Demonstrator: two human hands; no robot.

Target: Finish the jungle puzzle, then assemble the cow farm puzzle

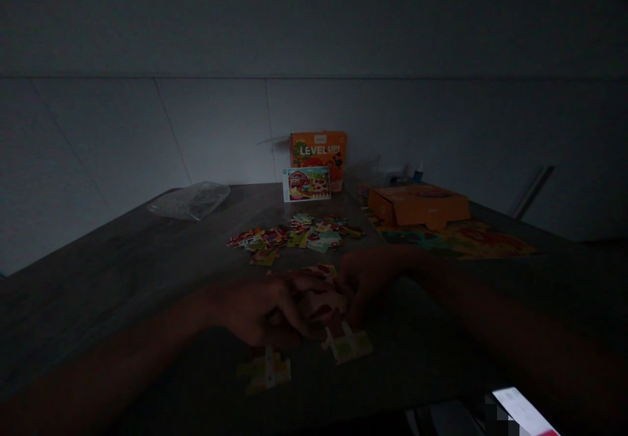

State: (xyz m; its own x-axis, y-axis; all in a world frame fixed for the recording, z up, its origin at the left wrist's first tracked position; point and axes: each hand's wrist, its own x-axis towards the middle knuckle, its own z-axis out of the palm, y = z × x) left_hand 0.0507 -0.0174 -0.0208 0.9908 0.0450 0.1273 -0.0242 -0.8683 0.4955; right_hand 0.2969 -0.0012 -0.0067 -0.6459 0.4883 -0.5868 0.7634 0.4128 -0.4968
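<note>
Under my hands lies a small group of jigsaw pieces (321,300), pale with dark red patches, on the dark table. My left hand (265,308) reaches in from the left, its bent fingers gripping the group's left side. From the right, my right hand (366,279) curls its fingers down on the right side of the same pieces. Much of the group is hidden, and dim light blurs the fingertips. Below them is a green jigsaw piece with white fence posts (350,345). Another fence piece (267,374) lies below my left hand.
Beyond my hands spreads a pile of loose jigsaw pieces (294,233). A farm picture card (308,184) leans on an upright orange box (318,145). At right, another orange box (417,205) rests on a colourful sheet (471,243). A clear plastic bag (193,200) lies back left.
</note>
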